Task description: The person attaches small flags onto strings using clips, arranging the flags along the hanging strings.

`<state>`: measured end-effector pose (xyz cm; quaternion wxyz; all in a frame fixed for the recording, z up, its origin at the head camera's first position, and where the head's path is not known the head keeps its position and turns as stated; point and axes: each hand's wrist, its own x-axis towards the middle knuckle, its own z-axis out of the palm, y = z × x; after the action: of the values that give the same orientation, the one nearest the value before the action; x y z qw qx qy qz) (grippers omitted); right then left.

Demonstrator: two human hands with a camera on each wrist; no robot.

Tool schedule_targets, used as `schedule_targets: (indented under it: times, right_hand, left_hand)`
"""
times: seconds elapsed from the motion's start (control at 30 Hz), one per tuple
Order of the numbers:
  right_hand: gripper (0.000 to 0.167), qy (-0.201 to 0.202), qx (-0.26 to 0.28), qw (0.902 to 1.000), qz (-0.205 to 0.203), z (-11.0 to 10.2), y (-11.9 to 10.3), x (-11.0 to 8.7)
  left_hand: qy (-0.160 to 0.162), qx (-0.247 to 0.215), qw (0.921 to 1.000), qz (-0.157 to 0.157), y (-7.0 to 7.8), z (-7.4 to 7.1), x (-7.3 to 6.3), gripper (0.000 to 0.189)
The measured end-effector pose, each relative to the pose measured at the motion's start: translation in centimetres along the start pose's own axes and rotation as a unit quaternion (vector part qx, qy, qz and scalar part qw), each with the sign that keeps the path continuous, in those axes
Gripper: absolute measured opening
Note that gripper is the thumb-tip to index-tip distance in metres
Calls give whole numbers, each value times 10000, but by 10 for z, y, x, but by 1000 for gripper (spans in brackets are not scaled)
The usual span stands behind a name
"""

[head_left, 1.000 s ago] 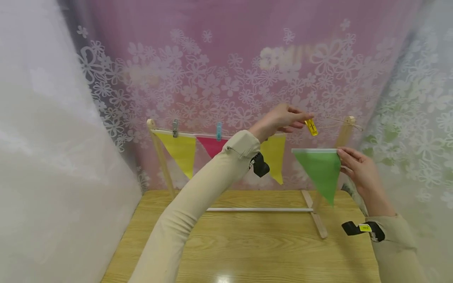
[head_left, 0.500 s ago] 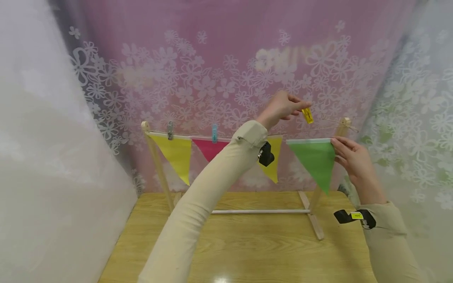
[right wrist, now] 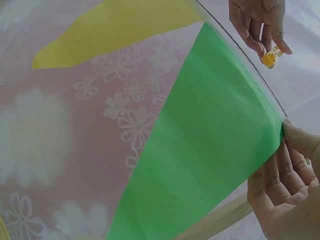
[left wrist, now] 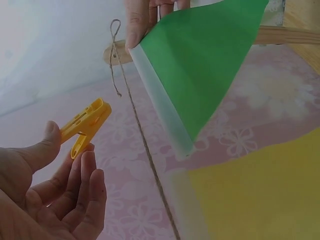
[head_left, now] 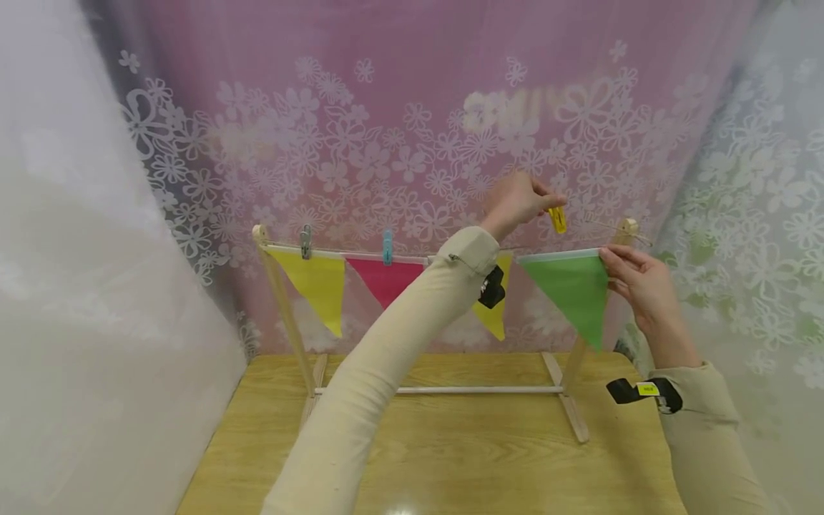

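Observation:
My left hand [head_left: 518, 202] pinches a yellow clothespin [left wrist: 86, 125] between thumb and fingers, above the string [left wrist: 142, 135]. My right hand [head_left: 644, 290] holds a green triangular pennant [head_left: 571, 290] by the right end of its white top strip; its point hangs down. In the head view the green pennant sits just right of a yellow pennant [head_left: 494, 315], its top edge close to the string's line. Further left along the string hang a pink pennant [head_left: 380, 279] under a blue clothespin [head_left: 388, 247] and another yellow pennant [head_left: 318, 286] under a grey clothespin [head_left: 305, 242].
A wooden frame carries the string between its left post [head_left: 283, 307] and right post [head_left: 575, 365]. A white bar [head_left: 476, 390] joins the feet on the wooden table [head_left: 463, 458]. A pink flowered curtain [head_left: 412, 107] hangs behind, with pale curtains at both sides.
My right hand has raised the green pennant toward the string and nearer the yellow one. My left hand rose with the clothespin, then dipped slightly; the clothespin now hangs more upright.

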<state>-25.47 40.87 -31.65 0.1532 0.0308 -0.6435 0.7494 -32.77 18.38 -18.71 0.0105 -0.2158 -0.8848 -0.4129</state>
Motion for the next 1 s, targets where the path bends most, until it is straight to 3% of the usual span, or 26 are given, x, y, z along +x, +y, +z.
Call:
schedule_targets:
  times: [0.3,0.7,1.0]
  right_hand:
    - [12,55,44,10000,-36,1,-1,0]
    - [12,140,117,9997,-177,6,0,2]
    - [11,227,269,9992,-195,9,0,4]
  left_hand:
    - [-14,238,9997,18,0,10,3,21]
    - [327,457,9984,41,-5,19,2,16]
    - [339,734,9967,53,-4,24,6,17]
